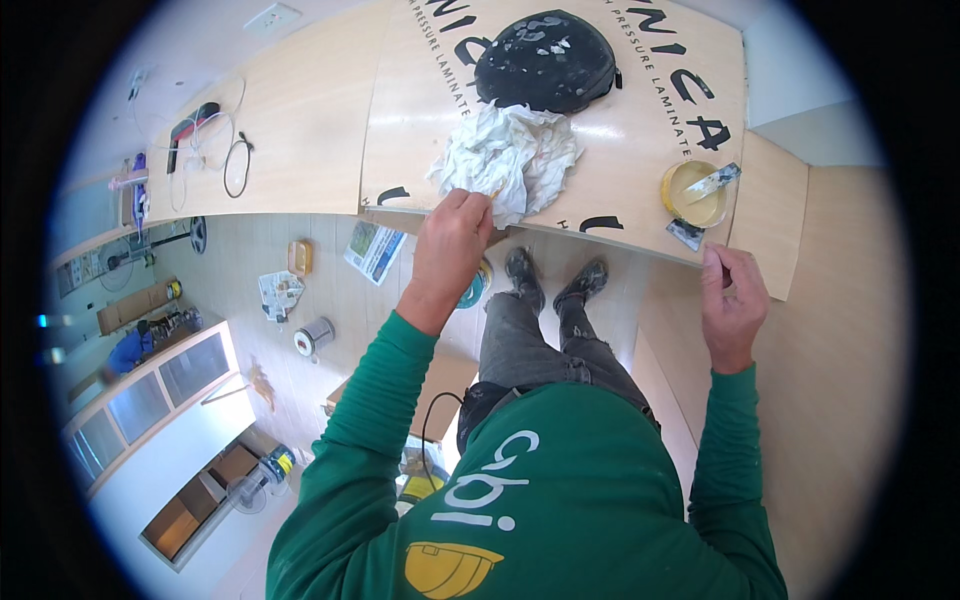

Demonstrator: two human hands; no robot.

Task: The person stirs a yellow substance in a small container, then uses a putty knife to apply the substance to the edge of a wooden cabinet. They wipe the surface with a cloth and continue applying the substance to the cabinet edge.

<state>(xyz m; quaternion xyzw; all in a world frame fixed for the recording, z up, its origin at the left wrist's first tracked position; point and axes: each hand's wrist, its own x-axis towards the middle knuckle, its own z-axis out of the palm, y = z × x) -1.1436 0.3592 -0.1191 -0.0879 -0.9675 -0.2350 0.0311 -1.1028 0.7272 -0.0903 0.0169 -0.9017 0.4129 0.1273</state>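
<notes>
My left hand point(448, 251) is at the front edge of a laminate-covered worktop point(420, 150), fingertips bunched against a crumpled white cloth point(502, 154). A small yellowish bit shows by those fingertips; whether they grip it or the cloth is unclear. Over at the right, my right hand point(733, 304) has thumb and forefinger curled together by the board's edge. Anything pinched there is too small to make out. Just beyond it stands a yellow-rimmed tub point(686, 184) of beige paste, with a smeared putty knife point(712, 182) resting across it. A dark, smeared flat scraper point(686, 232) lies beside the tub.
Behind the cloth sits a dusty black pouch point(547, 60). Cables point(238, 169) and a red-and-black tool point(193, 124) lie on the worktop's left. Newspaper point(375, 250), a plastic container point(300, 257) and a clear tub point(315, 336) are on the floor. Someone in blue point(131, 349) is far left.
</notes>
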